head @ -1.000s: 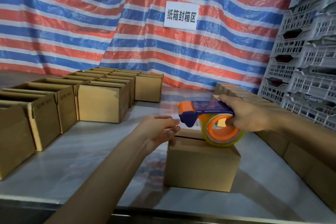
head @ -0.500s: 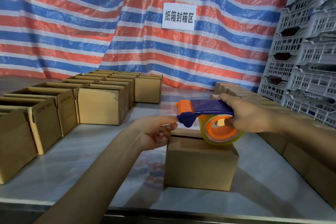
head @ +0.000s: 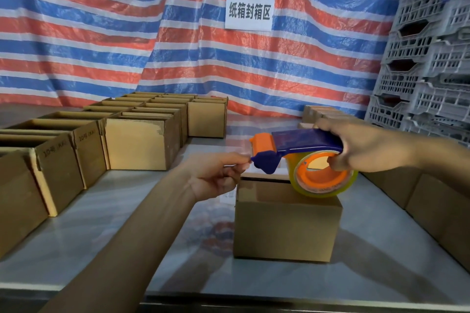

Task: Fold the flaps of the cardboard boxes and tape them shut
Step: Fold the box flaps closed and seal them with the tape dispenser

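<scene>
We are reading a white sign (head: 250, 11) hanging on the red, white and blue striped tarp (head: 127, 33), printed with the characters 纸箱封箱区, and on the open boxes (head: 84, 145) lined up at our left we are making out "10号" with smaller print in brackets that is too blurred to read. We are working at a pale, glossy table (head: 101, 223) that is mirroring the tarp's stripes, with grey slotted plastic crates (head: 432, 58) stacked at the far right and closed boxes (head: 437, 206) running along the right edge. The cardboard box (head: 286, 226) we are sealing is standing near the middle of the table, its top flaps folded down. Our right hand (head: 361, 147) is wrapping around the blue and orange tape dispenser (head: 300, 152), holding its roll against the box's top. Our left hand (head: 216, 175) is pinching at the dispenser's front tip with thumb and forefinger, though the clear tape itself is hard to see.
</scene>
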